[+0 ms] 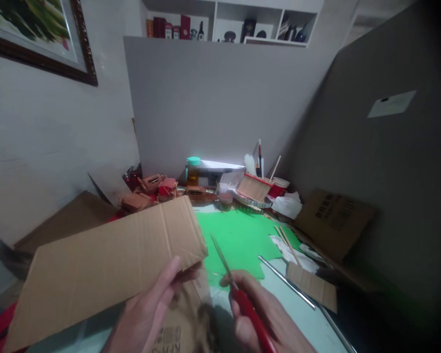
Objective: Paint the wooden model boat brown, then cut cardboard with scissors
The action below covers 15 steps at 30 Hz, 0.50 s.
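Observation:
My left hand (150,306) is closed on the near right edge of a long piece of brown cardboard (110,250), thumb on top and fingers underneath. The sheet is raised and tilted, with creases towards its right end. In my right hand (266,309) is a red-handled tool with a thin pointed blade (223,257); whether it is a knife or shut scissors seen edge-on, I cannot tell. Its tip points up and away, just right of the cardboard and apart from it. Below my hands lies a printed cardboard piece (183,314), partly hidden.
A green sheet (238,238) covers part of the pale table. To the right lie a metal rod (286,282), a small cardboard piece (312,287) and a cardboard box (332,223). Brown models (152,184), a green-lidded jar (193,171) and a cup (278,186) line the back by a grey panel (220,98).

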{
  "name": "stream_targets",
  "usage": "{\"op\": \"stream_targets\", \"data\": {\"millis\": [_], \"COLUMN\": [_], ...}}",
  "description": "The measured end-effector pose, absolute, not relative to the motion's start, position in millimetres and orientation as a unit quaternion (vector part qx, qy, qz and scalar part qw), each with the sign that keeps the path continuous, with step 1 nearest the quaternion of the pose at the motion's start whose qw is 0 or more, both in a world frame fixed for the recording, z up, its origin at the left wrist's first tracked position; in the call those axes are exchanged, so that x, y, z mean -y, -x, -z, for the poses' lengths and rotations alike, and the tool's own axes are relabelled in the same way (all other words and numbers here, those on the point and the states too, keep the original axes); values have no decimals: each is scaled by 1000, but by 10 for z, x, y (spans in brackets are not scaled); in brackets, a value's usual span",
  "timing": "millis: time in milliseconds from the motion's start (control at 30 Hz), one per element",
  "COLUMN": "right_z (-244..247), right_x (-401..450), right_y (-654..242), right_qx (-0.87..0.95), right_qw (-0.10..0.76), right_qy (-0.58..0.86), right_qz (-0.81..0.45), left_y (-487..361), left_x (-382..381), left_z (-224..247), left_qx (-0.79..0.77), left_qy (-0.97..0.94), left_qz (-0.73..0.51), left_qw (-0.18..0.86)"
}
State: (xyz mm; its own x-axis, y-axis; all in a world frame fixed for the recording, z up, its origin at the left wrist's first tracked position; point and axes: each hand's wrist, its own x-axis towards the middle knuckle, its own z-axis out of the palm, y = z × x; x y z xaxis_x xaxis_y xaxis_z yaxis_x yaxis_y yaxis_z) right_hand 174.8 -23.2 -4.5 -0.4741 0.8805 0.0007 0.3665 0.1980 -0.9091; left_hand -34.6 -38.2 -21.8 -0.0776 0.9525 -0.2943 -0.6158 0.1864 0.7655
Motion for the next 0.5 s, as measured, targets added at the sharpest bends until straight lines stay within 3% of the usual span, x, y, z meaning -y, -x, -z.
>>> {"op": "stream_targets", "data": {"millis": [133,500], "right_z": [135,135], "right_x": [195,266], "right_y": [-1663,-1576], "right_qx": [726,689], "right_qw": [234,294], "right_qy": [407,387], "right_qz": [-502,-538], "left_y": [313,269], "left_x": [406,464], "left_z": [224,306], "left_qx": [-446,-522], "left_qy": [-157,-113], "left_qz": [-603,-551], "left_qw": [643,641]}}
